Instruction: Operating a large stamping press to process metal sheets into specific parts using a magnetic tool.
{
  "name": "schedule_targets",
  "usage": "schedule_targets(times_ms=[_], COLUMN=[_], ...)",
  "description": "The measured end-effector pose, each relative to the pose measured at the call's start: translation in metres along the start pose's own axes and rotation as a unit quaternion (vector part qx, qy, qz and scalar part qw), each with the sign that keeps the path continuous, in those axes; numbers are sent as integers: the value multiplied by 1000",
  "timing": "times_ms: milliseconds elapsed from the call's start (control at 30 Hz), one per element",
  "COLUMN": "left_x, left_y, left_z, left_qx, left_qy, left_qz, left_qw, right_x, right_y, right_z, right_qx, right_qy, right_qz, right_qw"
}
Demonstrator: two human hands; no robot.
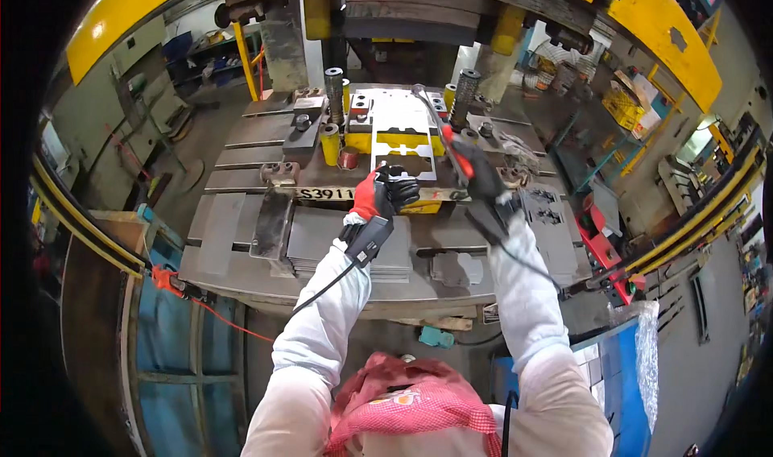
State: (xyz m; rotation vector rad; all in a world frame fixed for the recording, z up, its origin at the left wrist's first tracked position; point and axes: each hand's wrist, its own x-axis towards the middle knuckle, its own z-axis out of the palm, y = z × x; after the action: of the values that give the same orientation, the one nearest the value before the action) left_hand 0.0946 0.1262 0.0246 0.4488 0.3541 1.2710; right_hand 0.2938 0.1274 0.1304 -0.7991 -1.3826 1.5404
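A bright metal strip with cut-outs [412, 117] lies over the lower die between the guide posts. My left hand [386, 193], in a red and black glove, is at the strip's near end, fingers curled round its edge. My right hand [483, 175], also gloved, is closed on a long tool with a red handle [459, 153]. Its grey shaft reaches forward over the strip's right side and ends in a rounded head; the tool's exact kind is unclear. Dark straps with small boxes sit at my wrists.
Overhead hangs the press's upper die [411, 16]. Spring-wrapped guide posts [333, 95] flank the strip. A stack of flat metal sheets [346, 252] and loose cut pieces [457, 270] lie on the near bed. Yellow-black bars [88, 223] run along both sides. A red rack [597, 239] stands right.
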Motion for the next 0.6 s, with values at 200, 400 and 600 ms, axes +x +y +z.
schedule_targets(times_ms=[200, 400, 600], left_x=[8, -71, -266], left_y=[-3, 22, 22], left_z=[-18, -57, -35], left_qx=[176, 678, 367], left_qy=[32, 34, 283], left_qz=[90, 259, 154], left_qw=[980, 687, 873], right_x=[89, -55, -220], right_y=[27, 25, 103], right_z=[-22, -8, -76], right_qx=[56, 38, 99], right_qy=[11, 27, 67], right_qz=[118, -16, 90], right_qw=[991, 999, 989])
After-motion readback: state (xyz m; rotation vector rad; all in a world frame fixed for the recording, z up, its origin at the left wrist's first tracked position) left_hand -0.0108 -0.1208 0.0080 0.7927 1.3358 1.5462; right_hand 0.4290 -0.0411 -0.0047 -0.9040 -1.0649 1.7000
